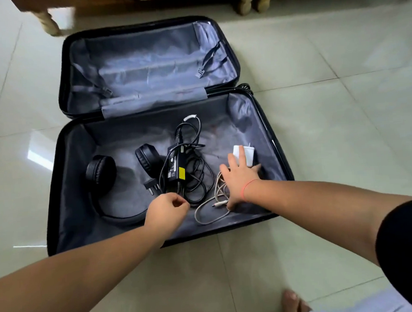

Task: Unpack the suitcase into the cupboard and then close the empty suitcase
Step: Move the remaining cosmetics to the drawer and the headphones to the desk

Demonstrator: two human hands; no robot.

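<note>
a: where are the hands?

b: both reach into the near half of the suitcase (49, 201), apart from each other; the right hand (240, 180) is spread flat, fingers straight, by the right wall; its fingertips cover part of the white charger (248, 153), and the coiled white cable (210, 211) lies under and just beside its thumb side, toward the near right corner.

a: and the left?

b: the left hand (166, 212) is near the middle of the near edge; fingers curled, thumb and forefinger drawn together right at a loop of the black cable (198, 180); whether it really pinches that cable i cannot tell.

a: what else lies in there?

b: a black power adapter (175, 166) with a yellow label sits in the middle, tangled in the black cable; its plug (151, 183) is just beside it on the left; black headphones (101, 173) take the left side, one ear cup near the left wall, the other just beside the adapter, the band curving toward the near edge.

a: and the suitcase itself?

b: it lies open flat on the tiled floor (343, 123); the far half shows grey lining and loose straps (209, 61); past its far edge stand wooden furniture legs (244, 4); a bare foot (293, 302) shows on the floor nearest the person; the right wrist has a red thread (247, 185), the upper arm a black sleeve (410, 239).
</note>
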